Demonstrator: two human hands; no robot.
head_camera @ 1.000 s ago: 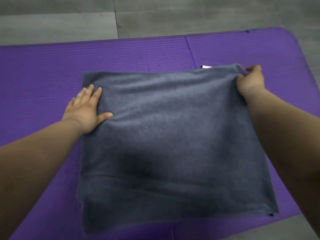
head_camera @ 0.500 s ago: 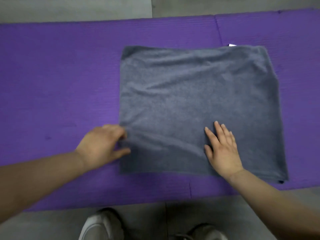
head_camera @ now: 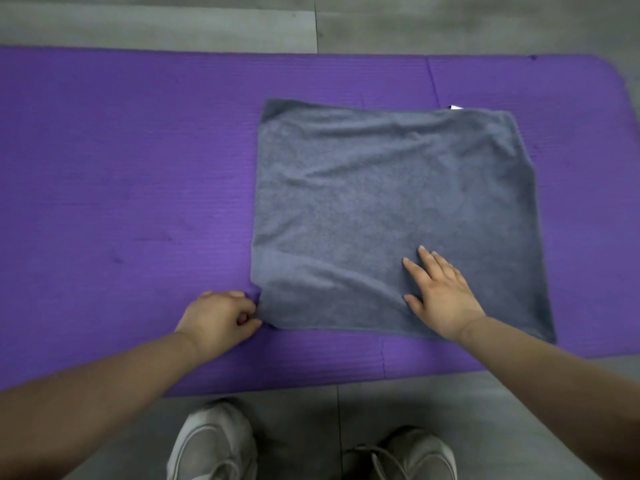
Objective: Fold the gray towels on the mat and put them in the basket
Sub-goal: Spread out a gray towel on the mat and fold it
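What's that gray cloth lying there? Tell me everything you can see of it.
It is a gray towel, soft and fuzzy-looking, roughly square, lying flat on the purple mat with a few shallow wrinkles. A small white tag peeks out at its far edge. The left hand pinches its near left corner, and the right hand rests flat on its near part.
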